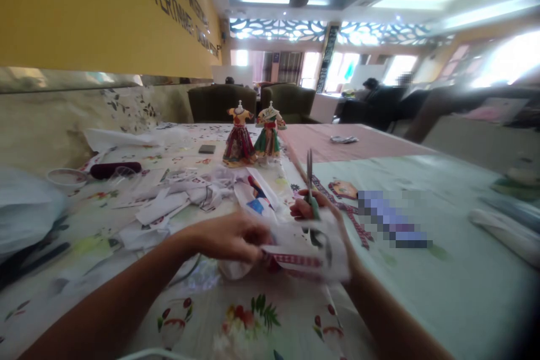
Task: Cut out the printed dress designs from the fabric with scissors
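My left hand [238, 236] is closed, its thumb and fingers pinching the end of a white strip with a red patterned band [297, 260]. The strip's far part is smeared by motion near my right wrist; whether it is paper or cloth I cannot tell. My right hand [327, 205] is wrapped round green-handled scissors [310, 174], whose blades point up and away from me. Just beyond my hands lie white paper scraps [169, 205] and a piece with blue and red print [257, 202]. Red patterned trim [356, 222] lies to the right of the scissors.
Two small dress forms in a maroon-skirted dress [239, 138] and a green-skirted dress [268, 135] stand further back. A dark red case [115, 169] and a white plastic bag [29, 208] are on the left. A folded whitish item [343, 139] lies at the far right.
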Action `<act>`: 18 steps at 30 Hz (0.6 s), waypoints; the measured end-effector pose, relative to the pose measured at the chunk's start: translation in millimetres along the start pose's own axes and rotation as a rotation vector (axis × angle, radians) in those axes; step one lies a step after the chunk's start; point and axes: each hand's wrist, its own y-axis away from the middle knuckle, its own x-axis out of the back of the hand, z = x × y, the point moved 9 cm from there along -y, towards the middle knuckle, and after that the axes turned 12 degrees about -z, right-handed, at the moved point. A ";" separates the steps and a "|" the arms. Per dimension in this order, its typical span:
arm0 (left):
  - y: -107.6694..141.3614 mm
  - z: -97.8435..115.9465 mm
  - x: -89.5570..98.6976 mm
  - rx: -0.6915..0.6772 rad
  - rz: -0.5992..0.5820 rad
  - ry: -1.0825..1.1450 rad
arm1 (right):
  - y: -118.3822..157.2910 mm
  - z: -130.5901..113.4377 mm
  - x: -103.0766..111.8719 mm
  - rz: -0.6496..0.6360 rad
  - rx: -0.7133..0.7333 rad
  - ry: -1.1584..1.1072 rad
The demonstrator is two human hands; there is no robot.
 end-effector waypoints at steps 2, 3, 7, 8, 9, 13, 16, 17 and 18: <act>-2.6 -15.7 13.8 0.025 0.141 0.128 | -3.1 5.0 4.3 0.005 -0.032 0.016; -3.5 -24.7 19.3 0.037 0.192 0.218 | -4.5 7.6 4.4 -0.006 -0.049 0.020; -0.8 -49.6 37.0 0.032 0.422 0.588 | -6.7 12.9 -4.2 -0.097 -0.096 0.026; 2.6 -53.0 42.0 0.023 0.512 0.659 | -6.4 12.6 -7.5 -0.120 -0.102 0.029; 6.9 -55.8 46.7 0.015 0.609 0.726 | -5.8 12.2 -11.5 -0.148 -0.109 0.030; 20.8 -61.6 55.1 -0.037 0.904 0.997 | -1.0 11.3 -29.4 -0.248 -0.132 -0.010; 23.0 -60.3 53.9 -0.094 0.987 1.093 | 4.9 17.7 -41.1 -0.293 -0.193 -0.084; 21.7 -59.4 51.7 -0.108 0.985 1.101 | 7.1 21.0 -44.1 -0.300 -0.225 -0.112; 18.8 -58.2 48.4 -0.120 0.961 1.103 | 9.1 24.0 -46.3 -0.302 -0.253 -0.137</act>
